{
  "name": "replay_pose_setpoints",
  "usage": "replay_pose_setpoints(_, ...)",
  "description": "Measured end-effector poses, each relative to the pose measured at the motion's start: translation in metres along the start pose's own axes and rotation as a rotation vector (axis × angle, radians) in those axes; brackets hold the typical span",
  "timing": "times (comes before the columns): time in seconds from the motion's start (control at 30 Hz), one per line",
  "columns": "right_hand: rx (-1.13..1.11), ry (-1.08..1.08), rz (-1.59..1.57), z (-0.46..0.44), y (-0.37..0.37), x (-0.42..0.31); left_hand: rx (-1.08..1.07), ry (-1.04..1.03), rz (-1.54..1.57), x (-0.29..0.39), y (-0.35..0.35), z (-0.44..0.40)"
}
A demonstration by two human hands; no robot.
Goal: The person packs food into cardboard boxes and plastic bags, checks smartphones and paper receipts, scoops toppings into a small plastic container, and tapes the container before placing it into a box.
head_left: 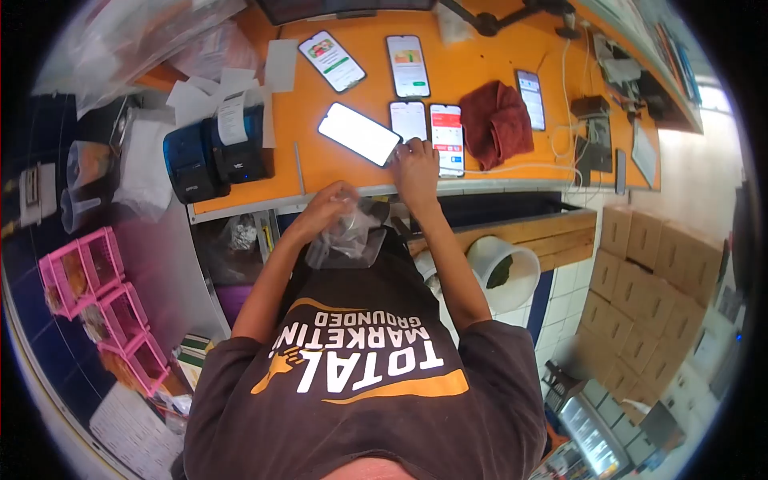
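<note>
My left hand (324, 210) is closed on a crumpled clear plastic bag (350, 238), held in front of the shirt just below the table edge. Over the table's front edge, the fingers of my right hand (417, 168) are curled at the lower right corner of a smartphone (358, 134) with a blank white screen, lying at a slant. Close by that hand lie a phone with a pale screen (409, 118) and a phone with a red-and-white screen (446, 138). My fingertips are partly hidden.
Further back are two lit phones (332, 62) (408, 66). A brown cloth (498, 124) lies beside another phone (530, 99) and white cables (560, 120). Two dark printers (240, 144) (192, 164) stand left. Below are a white bucket (520, 280), cardboard boxes (652, 296) and pink baskets (104, 304).
</note>
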State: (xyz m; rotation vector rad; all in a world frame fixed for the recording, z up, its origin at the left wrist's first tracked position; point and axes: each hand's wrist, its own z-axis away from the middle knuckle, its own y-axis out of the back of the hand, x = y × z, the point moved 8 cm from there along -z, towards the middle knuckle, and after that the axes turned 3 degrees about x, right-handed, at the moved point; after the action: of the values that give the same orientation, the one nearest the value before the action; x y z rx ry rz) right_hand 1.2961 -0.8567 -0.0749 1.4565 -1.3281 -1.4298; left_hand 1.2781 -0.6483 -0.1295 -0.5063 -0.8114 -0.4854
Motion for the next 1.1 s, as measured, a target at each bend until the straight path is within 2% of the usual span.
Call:
replay_pose_setpoints(0.13, 0.031, -0.055, -0.007, -0.005, 0.006, 0.003, -0.026, -0.06, 0.081, 0.002, -0.006, -0.03)
replay_pose_setpoints(0.2, 0.031, -0.106, 0.017, -0.001, 0.004, 0.011, 0.124, 0.065, 0.176, -0.005, -0.003, -0.037)
replay_pose_setpoints(0.3, -0.059, -0.092, 0.06, 0.003, -0.012, 0.008, 0.1, 0.183, 0.322, 0.005, -0.014, -0.037)
replay_pose_setpoints(0.37, -0.069, -0.055, 0.228, 0.005, -0.021, 0.004, 0.061, 0.171, 0.317, 0.012, -0.013, -0.038)
replay_pose_setpoints(0.43, -0.121, -0.069, 0.212, 0.009, -0.024, -0.002, 0.006, 0.164, 0.306, 0.018, -0.025, -0.039)
replay_pose_setpoints(0.5, -0.168, -0.088, 0.195, 0.018, -0.023, -0.005, 0.281, 0.176, 0.29, 0.015, -0.014, -0.033)
replay_pose_setpoints(0.57, -0.191, -0.075, 0.125, 0.026, -0.022, -0.008, 0.123, 0.197, 0.281, -0.005, -0.003, -0.04)
replay_pose_setpoints(0.63, -0.233, -0.068, 0.099, 0.038, -0.028, -0.012, 0.136, 0.227, 0.214, -0.011, 0.007, -0.04)
replay_pose_setpoints(0.7, -0.244, -0.09, 0.037, 0.049, -0.039, -0.016, 0.285, 0.291, 0.22, -0.006, 0.01, -0.029)
replay_pose_setpoints(0.73, -0.231, -0.114, 0.042, 0.058, -0.041, -0.016, 0.265, 0.29, 0.2, -0.008, 0.009, -0.028)
replay_pose_setpoints(0.8, -0.089, -0.022, -0.002, 0.069, -0.033, -0.027, 0.382, 0.209, -0.017, 0.0, 0.027, -0.026)
replay_pose_setpoints(0.83, -0.074, -0.041, 0.001, 0.072, -0.029, -0.025, 0.367, 0.203, -0.035, 0.004, 0.036, -0.028)
replay_pose_setpoints(0.9, -0.041, -0.196, -0.26, 0.075, -0.019, -0.009, 0.101, 0.215, -0.475, 0.022, 0.028, -0.036)
replay_pose_setpoints(0.93, -0.028, -0.205, -0.259, 0.073, -0.01, -0.001, 0.094, 0.209, -0.488, 0.031, 0.02, -0.041)
replay_pose_setpoints(1.0, 0.056, -0.451, -0.309, 0.073, 0.008, 0.032, 0.115, -0.047, -0.761, 0.073, -0.008, -0.051)
replay_pose_setpoints(1.03, 0.087, -0.484, -0.281, 0.072, 0.012, 0.04, 0.113, -0.051, -0.769, 0.088, -0.023, -0.056)
replay_pose_setpoints(1.1, 0.046, -0.507, -0.264, 0.067, 0.015, 0.042, 0.113, 0.161, -0.733, 0.096, -0.043, -0.069)
